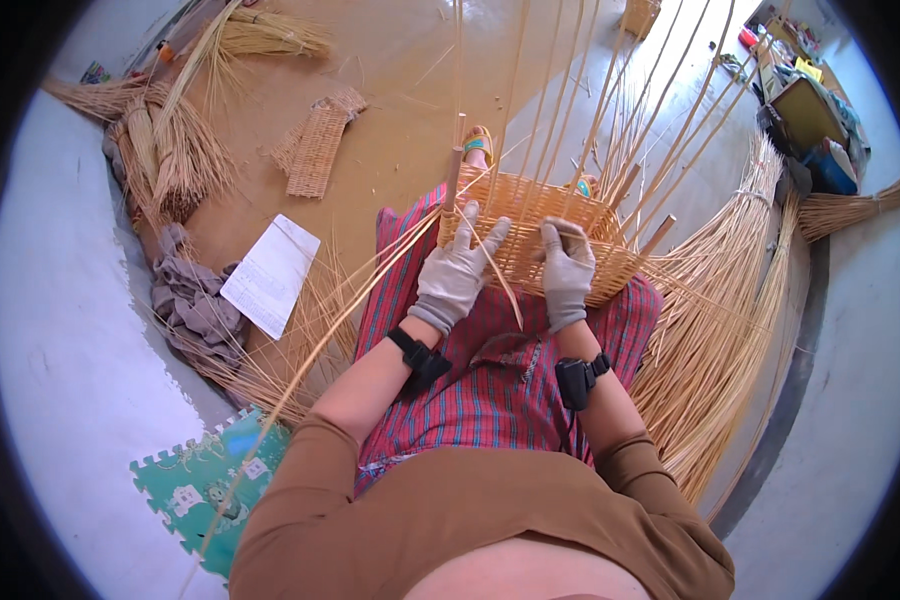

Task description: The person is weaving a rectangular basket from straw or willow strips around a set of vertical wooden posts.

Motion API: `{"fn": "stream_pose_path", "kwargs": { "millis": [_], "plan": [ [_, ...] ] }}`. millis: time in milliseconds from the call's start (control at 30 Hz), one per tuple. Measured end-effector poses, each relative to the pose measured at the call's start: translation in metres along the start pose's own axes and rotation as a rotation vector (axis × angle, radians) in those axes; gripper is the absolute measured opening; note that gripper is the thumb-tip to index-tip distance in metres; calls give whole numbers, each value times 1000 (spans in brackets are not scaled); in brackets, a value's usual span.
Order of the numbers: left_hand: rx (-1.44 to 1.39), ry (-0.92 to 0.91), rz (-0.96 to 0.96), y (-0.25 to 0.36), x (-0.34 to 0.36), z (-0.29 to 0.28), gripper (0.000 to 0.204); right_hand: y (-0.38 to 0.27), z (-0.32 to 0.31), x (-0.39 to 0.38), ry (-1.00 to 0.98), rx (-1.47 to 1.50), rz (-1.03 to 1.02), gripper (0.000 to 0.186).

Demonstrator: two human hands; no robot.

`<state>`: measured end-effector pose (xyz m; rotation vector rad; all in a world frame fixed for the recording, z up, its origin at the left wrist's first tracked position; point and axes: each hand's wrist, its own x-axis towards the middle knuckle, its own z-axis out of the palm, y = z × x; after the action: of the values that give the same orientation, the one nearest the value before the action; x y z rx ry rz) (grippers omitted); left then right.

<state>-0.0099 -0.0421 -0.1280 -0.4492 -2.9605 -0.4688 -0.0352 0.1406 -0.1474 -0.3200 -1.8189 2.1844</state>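
From my remote seat I see a wicker basket [526, 238] at one o'clock, on the red striped cloth [470, 412] over the lap. I judge it light and springy, its thin canes likely to crack if bent sharply; the woven wall or a stout corner peg [453, 180] looks the best hold. It lies at two o'clock from the left hand [454, 270], fingers spread against the weave, and eleven from the right hand [567, 265], fingers curled; whether they pinch cane, I cannot tell.
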Motion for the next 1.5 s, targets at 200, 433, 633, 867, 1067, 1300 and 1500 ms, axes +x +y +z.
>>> {"fn": "stream_pose_path", "kwargs": {
  "millis": [200,433,633,867,1067,1300,1500],
  "plan": [
    [155,155,2,1,11,23,78,-73,52,54,55,-1040,-876,76],
    [206,262,56,-21,8,52,72,18,-53,-34,-11,-510,-334,32],
    [35,178,44,-11,11,36,75,-50,16,32,-361,-1052,-242,35],
    [-277,492,221,32,19,23,37,-38,21,26,-492,-1298,72,40],
    [-597,-78,-95,57,76,65,50,4,-77,-13,188,-9,126,35],
    [-242,5,-147,85,88,53,47,-72,-30,78,52,-814,-514,68],
    [-642,283,-209,99,72,36,67,-3,-152,26,381,-265,-53,13]
  ]
}}
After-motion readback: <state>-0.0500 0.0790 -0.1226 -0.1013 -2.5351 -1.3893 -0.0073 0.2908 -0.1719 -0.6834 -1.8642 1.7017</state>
